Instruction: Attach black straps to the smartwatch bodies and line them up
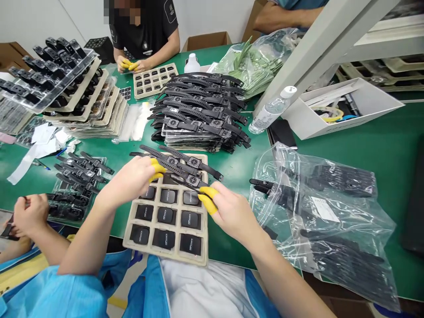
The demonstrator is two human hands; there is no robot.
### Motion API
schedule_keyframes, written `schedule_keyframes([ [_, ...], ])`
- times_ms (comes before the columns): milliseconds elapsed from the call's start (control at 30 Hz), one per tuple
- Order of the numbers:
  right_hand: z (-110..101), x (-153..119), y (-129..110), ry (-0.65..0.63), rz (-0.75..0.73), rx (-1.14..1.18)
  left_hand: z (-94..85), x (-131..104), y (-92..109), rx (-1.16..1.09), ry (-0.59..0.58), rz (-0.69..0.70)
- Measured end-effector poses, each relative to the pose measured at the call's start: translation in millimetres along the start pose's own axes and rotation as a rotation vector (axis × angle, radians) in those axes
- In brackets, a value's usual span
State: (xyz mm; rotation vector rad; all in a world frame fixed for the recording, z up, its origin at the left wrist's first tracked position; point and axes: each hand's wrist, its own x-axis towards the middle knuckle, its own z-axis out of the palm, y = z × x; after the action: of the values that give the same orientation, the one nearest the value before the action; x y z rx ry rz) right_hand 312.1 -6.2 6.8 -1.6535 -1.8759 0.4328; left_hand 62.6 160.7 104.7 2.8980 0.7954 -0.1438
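A beige tray (165, 251) with square black watch pieces in its pockets lies at the table's front edge. Over its far part rest several black watches with straps (194, 162). My left hand (132, 176), with yellow finger covers, pinches the left part of the nearest watch (192, 180). At that watch's right end, my right hand (228, 207), also in yellow finger covers, has thumb and finger closed on the strap. Beyond the tray stands a tall pile of strapped watches (198, 106) on stacked trays.
Clear bags of black straps (344, 221) lie at right, behind them a white box (351, 119) and a bottle (270, 110). Stacked trays (99, 110) stand at left. A co-worker's hands (31, 214) are at lower left; another person (145, 39) sits opposite.
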Motion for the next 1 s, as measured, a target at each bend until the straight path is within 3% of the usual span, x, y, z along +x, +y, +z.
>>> schedule_keyframes([
  [167,19.4,32.6,-9.7,-0.095,-0.013,-0.097,15.7,8.9,-29.8,-0.117,-0.194,-0.087],
  [300,21.8,33.0,-3.4,-0.053,0.002,-0.155,38.6,15.8,-36.5,-0.071,-0.080,-0.057],
  [433,7.7,0.4,18.6,0.060,0.063,-0.114,51.6,5.5,-28.2,0.025,0.090,-0.164],
  [533,-9.7,-40.0,49.5,0.056,0.226,-0.157,52.0,-13.6,-17.8,0.152,0.085,-0.264],
  [633,-23.1,-81.0,82.1,-0.156,0.353,-0.311,49.7,-28.6,-8.5,0.217,-0.024,-0.242],
  [733,-26.0,-107.9,101.7,-0.342,0.429,-0.429,47.7,-28.6,-2.0,0.267,-0.071,-0.225],
  [833,-20.6,-114.7,104.1,-0.378,0.428,-0.448,47.2,-18.8,0.0,0.324,-0.090,-0.206],
  [1000,-13.2,-100.0,90.8,-0.389,0.406,-0.364,45.5,-12.3,-10.7,0.352,-0.105,-0.169],
])
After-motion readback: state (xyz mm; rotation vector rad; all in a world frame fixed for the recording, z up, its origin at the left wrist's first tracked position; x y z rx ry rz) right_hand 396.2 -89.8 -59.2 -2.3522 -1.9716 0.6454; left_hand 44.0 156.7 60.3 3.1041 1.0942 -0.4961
